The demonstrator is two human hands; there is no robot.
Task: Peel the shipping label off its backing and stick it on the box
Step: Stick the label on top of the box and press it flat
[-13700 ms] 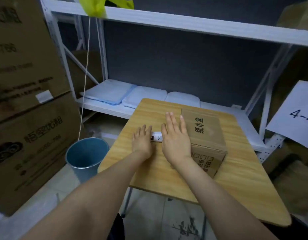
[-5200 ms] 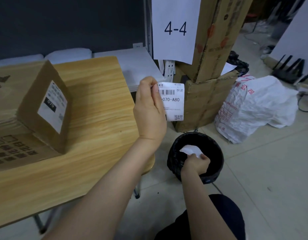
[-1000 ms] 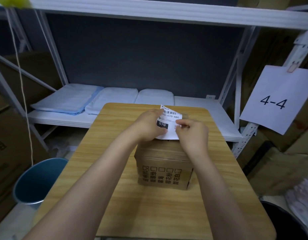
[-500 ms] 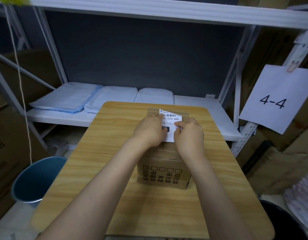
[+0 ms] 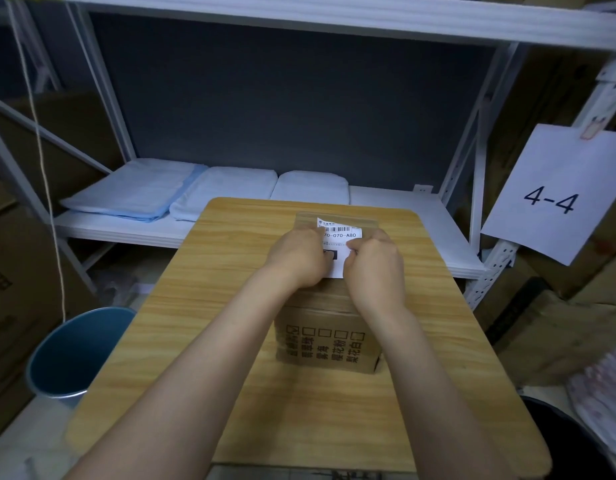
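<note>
A brown cardboard box [image 5: 325, 346] with printed characters on its near side stands in the middle of the wooden table [image 5: 202, 306]. A white shipping label [image 5: 337, 233] with a barcode and "070-A80" lies on the box's top. My left hand [image 5: 298, 258] holds the label's left edge and my right hand [image 5: 374, 265] pinches its right edge. Both hands rest low on the box top and cover the label's lower half. The label's far corner curls up slightly.
A blue bin [image 5: 74, 355] stands on the floor left of the table, a black bin [image 5: 573, 441] at the lower right. Behind the table a white shelf [image 5: 386, 202] carries folded pale-blue pads [image 5: 168, 192]. A "4-4" sign [image 5: 552, 195] hangs at right. Cardboard cartons [image 5: 12, 282] stand left.
Both hands have lowered the label from a raised, tilted hold down onto the top of the box. The box has not moved.
</note>
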